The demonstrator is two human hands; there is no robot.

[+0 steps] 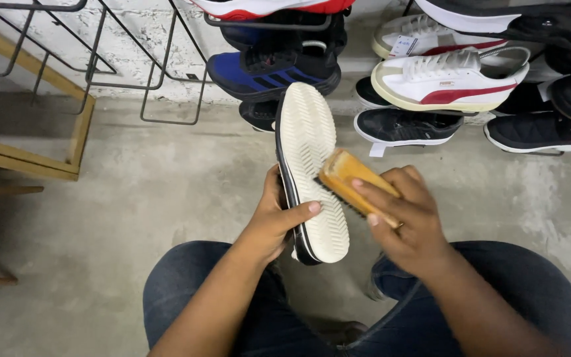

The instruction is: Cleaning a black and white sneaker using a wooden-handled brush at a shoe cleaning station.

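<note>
Left hand (275,221): fingers wrapped round the near half of a dark shoe (306,168), thumb lying across the sole edge. Shoe held sole-up, centre of view, above the person's knees, toe end pointing far. Sole is cream/off-white w/ ribbed tread; dark upper shows only as a thin strip along the left edge.

Right hand (401,215): fingers closed over a wooden-backed brush (355,185), gripping it from above. Brush sits at an angle, far-left end touching the sole approx. mid-length, right side; dark bristles face the sole.

Person seated, blue jeans (517,291), knees at near left and near right of view.

Surroundings: grey concrete floor (153,192), stained in places. Far side, against a rough white wall: wire rack (166,66) at far left-centre. Just behind the held shoe, a blue sneaker (266,69) w/ dark stripes. Far right: white sneaker w/ red stripe (447,82) on the rack, black sneaker w/ white sole (404,127) below it, more dark shoes at far right edge. Wooden frame (34,162) at far left.
</note>
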